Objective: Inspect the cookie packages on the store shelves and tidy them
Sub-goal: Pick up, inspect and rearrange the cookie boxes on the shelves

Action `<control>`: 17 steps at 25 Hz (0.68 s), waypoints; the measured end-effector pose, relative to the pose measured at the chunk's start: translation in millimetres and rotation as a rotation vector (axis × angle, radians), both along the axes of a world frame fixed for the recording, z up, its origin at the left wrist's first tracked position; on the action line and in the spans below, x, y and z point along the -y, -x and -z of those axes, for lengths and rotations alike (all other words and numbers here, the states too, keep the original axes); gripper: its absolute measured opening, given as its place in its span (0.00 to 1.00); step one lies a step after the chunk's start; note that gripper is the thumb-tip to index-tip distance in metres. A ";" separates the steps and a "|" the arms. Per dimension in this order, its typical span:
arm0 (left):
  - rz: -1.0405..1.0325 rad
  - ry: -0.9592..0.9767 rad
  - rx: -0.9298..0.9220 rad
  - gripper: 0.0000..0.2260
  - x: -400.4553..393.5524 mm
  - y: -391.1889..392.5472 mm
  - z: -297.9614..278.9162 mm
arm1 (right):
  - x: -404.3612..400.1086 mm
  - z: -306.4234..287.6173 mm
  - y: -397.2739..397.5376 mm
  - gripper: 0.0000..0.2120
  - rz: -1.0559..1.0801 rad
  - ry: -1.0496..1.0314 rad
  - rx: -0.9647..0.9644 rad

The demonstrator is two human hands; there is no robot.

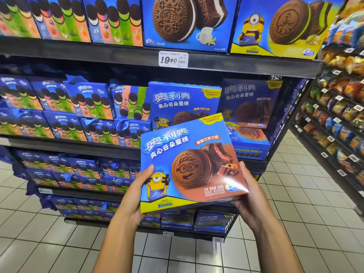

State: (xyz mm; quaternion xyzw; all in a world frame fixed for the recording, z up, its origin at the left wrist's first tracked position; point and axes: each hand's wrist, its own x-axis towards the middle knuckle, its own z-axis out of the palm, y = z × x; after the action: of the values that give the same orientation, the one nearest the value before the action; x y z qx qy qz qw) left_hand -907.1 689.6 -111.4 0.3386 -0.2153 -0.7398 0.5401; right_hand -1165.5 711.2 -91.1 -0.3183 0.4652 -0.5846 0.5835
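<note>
A blue cookie box [189, 160] with a brown cookie and a yellow cartoon figure on its front is held tilted in front of the shelves. My left hand [136, 194] grips its lower left corner, thumb on the front face. My right hand [248, 192] grips its lower right edge, thumb on the front. Behind it, a matching box [183, 101] stands upright on the middle shelf [78, 146], with another matching box [250, 101] set deeper to its right.
Rows of blue multi-flavour cookie boxes [59, 107] fill the left of the shelves. Large boxes [187, 22] stand on the top shelf above a 19.90 price tag [173, 59]. A snack rack [338, 115] lines the right across a white tiled aisle [295, 184].
</note>
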 end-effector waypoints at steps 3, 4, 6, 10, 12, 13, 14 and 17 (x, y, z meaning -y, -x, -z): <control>-0.004 -0.018 0.009 0.29 -0.4 -5.0 -0.3 | -0.4 -2.7 -7.4 0.20 0.037 -0.038 -0.049; -0.010 -0.025 0.005 0.29 -0.3 -7.3 -0.4 | -0.8 -3.6 -10.1 0.20 0.053 -0.051 -0.059; -0.012 -0.040 0.001 0.29 -1.4 -12.3 -1.9 | -1.9 -4.2 -15.7 0.19 0.071 -0.063 -0.066; -0.020 -0.056 0.046 0.30 -3.6 -22.3 -2.7 | -5.6 -3.5 -25.4 0.15 0.100 -0.076 -0.005; -0.023 -0.045 0.052 0.31 -5.3 -27.3 -3.3 | -5.9 -1.1 -29.5 0.14 0.103 -0.083 0.040; -0.030 -0.030 0.045 0.30 -5.6 -29.7 -3.3 | -6.4 0.0 -31.8 0.14 0.107 -0.090 0.064; -0.039 -0.011 0.032 0.30 -5.7 -32.8 -3.0 | -6.8 2.0 -34.3 0.14 0.113 -0.095 0.095; -0.043 0.066 0.004 0.27 -7.0 -39.9 -6.1 | -9.1 9.1 -39.8 0.10 0.145 -0.098 0.175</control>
State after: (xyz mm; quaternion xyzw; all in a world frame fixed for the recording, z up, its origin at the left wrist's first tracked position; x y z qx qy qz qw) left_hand -867.2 696.5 -105.3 0.3265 -0.2332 -0.7200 0.5662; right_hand -1125.8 720.3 -100.2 -0.2027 0.4621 -0.6275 0.5929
